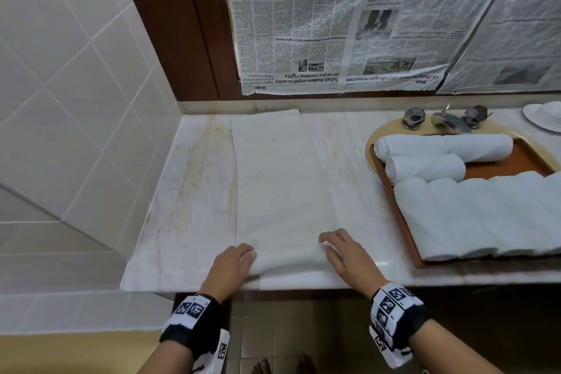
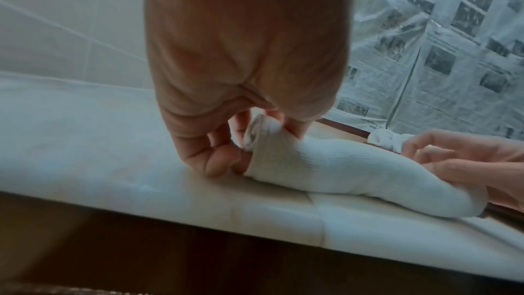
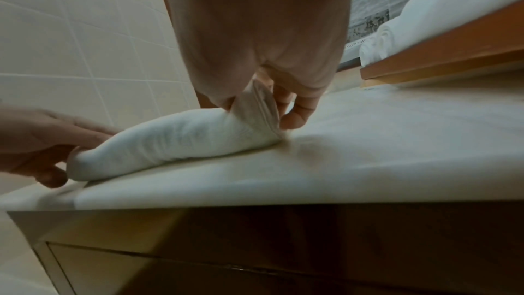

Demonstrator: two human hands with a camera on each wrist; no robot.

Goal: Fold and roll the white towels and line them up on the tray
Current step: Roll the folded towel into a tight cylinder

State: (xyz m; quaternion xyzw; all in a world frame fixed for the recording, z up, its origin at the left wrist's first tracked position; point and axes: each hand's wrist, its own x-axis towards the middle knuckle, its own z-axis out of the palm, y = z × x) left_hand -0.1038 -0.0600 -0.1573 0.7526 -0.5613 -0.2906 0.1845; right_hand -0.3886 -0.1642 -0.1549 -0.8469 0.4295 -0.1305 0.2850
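Observation:
A long folded white towel (image 1: 270, 176) lies flat on the marble counter, running from the back wall to the front edge. Its near end is rolled into a short roll (image 1: 288, 259) (image 2: 326, 165) (image 3: 184, 140). My left hand (image 1: 236, 261) (image 2: 241, 142) grips the roll's left end, fingers curled round it. My right hand (image 1: 340, 249) (image 3: 272, 107) pinches the roll's right end. At the right, a wooden tray (image 1: 513, 161) (image 3: 442, 53) holds two rolled white towels (image 1: 443, 147) at the back and a row of several more (image 1: 485, 215) in front.
The tray sits over a round sink with a chrome tap (image 1: 446, 120) behind it. A white dish (image 1: 543, 115) stands at the far right. Newspaper (image 1: 349, 18) covers the wall behind. A tiled wall (image 1: 76, 85) closes off the left side.

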